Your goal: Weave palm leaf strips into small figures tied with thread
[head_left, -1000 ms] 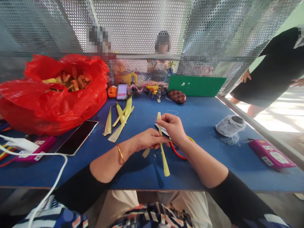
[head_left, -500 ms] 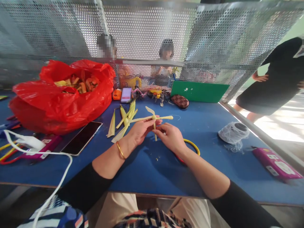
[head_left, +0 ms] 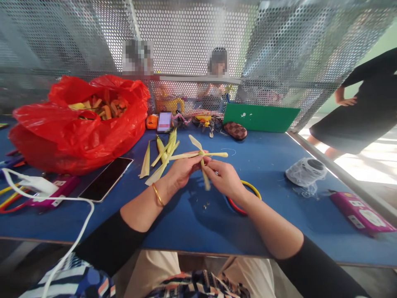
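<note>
My left hand is closed around the middle of a cross of pale yellow, husk-like strips. One strip reaches left over the hand, another points right with a rounded end, and a leaf-shaped one sticks up. My right hand pinches at the cross near its knot, close beside the left fingertips. A blurred strip hangs below the fingers. Further left on the blue table lies a small pile of loose yellow-green strips. Under my right wrist, a yellow and red cord loop is partly hidden.
A red plastic bag of scraps stands at left, beside a dark phone and a white cable. Thread cone and purple box are at right. A green board and patterned case lie behind; a person stands at right.
The hanging strip has swung or lengthened slightly to the right and is now blurred. The upper strip tilts a little more to the left. Both hands stay nearly in place.
</note>
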The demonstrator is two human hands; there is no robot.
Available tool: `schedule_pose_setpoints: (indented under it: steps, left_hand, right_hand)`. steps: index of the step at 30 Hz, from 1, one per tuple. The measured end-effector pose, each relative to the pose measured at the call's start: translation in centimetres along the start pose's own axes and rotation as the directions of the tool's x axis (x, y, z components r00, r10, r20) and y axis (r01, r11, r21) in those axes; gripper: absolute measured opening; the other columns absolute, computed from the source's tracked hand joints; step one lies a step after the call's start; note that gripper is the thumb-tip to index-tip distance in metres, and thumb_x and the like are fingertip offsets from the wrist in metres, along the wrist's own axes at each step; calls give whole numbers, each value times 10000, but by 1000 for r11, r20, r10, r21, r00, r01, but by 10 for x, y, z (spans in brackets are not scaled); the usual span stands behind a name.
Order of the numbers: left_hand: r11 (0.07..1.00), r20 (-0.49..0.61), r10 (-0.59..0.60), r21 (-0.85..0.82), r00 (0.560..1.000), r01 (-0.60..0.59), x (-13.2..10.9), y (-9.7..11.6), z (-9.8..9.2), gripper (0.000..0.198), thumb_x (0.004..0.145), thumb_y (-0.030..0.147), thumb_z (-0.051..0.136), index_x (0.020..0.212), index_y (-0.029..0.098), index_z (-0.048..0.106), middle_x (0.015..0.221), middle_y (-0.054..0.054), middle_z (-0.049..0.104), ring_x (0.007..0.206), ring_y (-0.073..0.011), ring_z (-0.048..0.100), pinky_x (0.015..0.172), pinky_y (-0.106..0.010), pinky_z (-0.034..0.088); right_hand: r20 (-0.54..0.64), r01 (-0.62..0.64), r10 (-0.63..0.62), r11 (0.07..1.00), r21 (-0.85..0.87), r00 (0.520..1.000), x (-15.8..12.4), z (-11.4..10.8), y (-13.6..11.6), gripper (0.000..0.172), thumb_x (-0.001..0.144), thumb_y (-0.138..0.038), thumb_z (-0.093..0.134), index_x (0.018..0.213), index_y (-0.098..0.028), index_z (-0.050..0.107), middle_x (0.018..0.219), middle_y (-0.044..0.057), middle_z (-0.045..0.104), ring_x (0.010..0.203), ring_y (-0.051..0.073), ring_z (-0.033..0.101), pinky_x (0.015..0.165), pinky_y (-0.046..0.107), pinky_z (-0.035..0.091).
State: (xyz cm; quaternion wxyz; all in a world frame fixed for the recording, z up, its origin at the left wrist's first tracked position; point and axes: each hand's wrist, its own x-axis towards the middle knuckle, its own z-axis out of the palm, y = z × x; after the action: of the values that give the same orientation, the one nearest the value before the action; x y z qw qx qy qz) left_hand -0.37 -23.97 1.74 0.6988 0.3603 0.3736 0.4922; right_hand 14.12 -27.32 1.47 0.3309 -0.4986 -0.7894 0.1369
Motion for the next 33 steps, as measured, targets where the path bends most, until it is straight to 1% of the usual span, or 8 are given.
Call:
schedule_pose_setpoints:
  steps: [4, 7, 12, 20, 25, 28, 30, 33]
  left_hand:
    - [998, 38, -61, 28, 997, 60, -1, 8, -2, 131, 750, 103, 699, 876, 112, 732, 674, -19, 653, 625, -101, 597, 687, -244, 494]
    - [994, 67, -84, 80, 994, 79, -2, 8, -2, 200, 692, 179, 768, 879, 117, 732, 598, 24, 571, 520, -65, 504, 548, -205, 427]
    - [967, 14, 34, 252, 999, -36, 0, -2, -2, 309, 603, 336, 837, 788, 120, 716, 539, 47, 515, 443, -35, 357, 423, -184, 208]
    - [937, 27, -18, 349, 999, 8, 2, 2, -4, 264, 633, 332, 775, 761, 109, 713, 528, 41, 498, 396, -21, 238, 422, -212, 94]
    - [845, 240, -202, 534, 949, 45, -6, 5, -5, 343, 711, 464, 704, 671, 123, 701, 509, 27, 482, 413, -37, 263, 431, -220, 129]
    - [791, 293, -279, 610, 914, 46, -12, -1, 0, 336, 698, 463, 714, 624, 136, 683, 493, 18, 492, 453, -64, 356, 453, -217, 207]
    - [786, 286, -277, 617, 917, 45, -14, -6, 3, 296, 695, 432, 718, 637, 144, 685, 496, 20, 504, 482, -79, 405, 475, -218, 252]
    - [796, 275, -262, 604, 925, 46, -15, -11, 6, 256, 727, 392, 689, 669, 143, 706, 496, 28, 497, 479, -73, 397, 486, -216, 258]
  right_hand:
    - [-251, 32, -130, 933, -359, 959, 0, -8, 3, 311, 973, -392, 455, 807, -195, 629, 880, 88, 691, 795, 201, 594, 706, 301, 372]
    - [-225, 43, -136, 926, -376, 965, 4, -9, 11, 205, 952, -364, 519, 949, -194, 633, 877, 76, 717, 816, 208, 613, 781, 312, 379]
    - [-48, 8, -22, 961, -278, 999, 6, -7, 9, 195, 928, -256, 527, 750, -208, 591, 655, 0, 650, 616, 144, 552, 706, 269, 343]
    - [105, -88, 99, 991, -105, 990, 4, -24, 1, 247, 865, -268, 543, 633, -198, 585, 552, -25, 529, 535, 114, 410, 543, 245, 247]
    - [-114, -74, 66, 995, -66, 991, 10, -30, 5, 194, 844, -329, 616, 724, -200, 699, 717, 17, 638, 645, 126, 515, 631, 255, 339]
    - [31, -110, 106, 975, 192, 994, 12, -21, 10, 154, 790, -329, 668, 733, -195, 718, 736, 18, 658, 660, 131, 557, 641, 261, 393]
    - [146, -215, 170, 893, 395, 975, 12, -12, 13, 211, 768, -376, 674, 681, -185, 691, 642, -1, 629, 577, 124, 539, 571, 255, 398]
    - [109, -335, 330, 777, 533, 938, 10, -1, 15, 267, 716, -420, 684, 612, -178, 638, 516, -37, 535, 446, 96, 450, 445, 235, 331]
